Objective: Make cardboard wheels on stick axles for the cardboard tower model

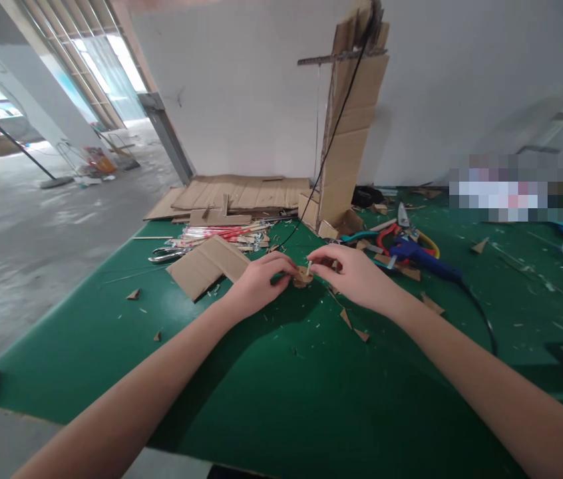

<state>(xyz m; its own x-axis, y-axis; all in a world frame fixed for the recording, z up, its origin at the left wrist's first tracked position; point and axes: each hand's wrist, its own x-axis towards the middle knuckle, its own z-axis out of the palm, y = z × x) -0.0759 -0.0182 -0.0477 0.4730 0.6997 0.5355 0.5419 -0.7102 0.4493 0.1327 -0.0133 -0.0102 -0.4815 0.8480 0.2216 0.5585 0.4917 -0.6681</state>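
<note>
You are working at a big green table [271, 399] that is filling the bottom of the frame. A tall cardboard tower [349, 133] is standing at the top middle. A flat cardboard sheet [209, 265] is lying just left of your hands. In the middle, your left hand [259, 283] and right hand [354, 273] are both pinching a little cardboard disc [302, 278] with a tiny stick in it.

Cardboard everywhere on a matt green mat

The little disc [303, 277] at 12 o'clock between both hands looks like raw brown corrugated cardboard, same as the tower [349, 133]. Table cover [281, 386] is smooth, dull green. Glue gun [418, 256] at 2 o'clock is glossy blue plastic; scissors [166, 253] at 10 look like shiny metal.
</note>
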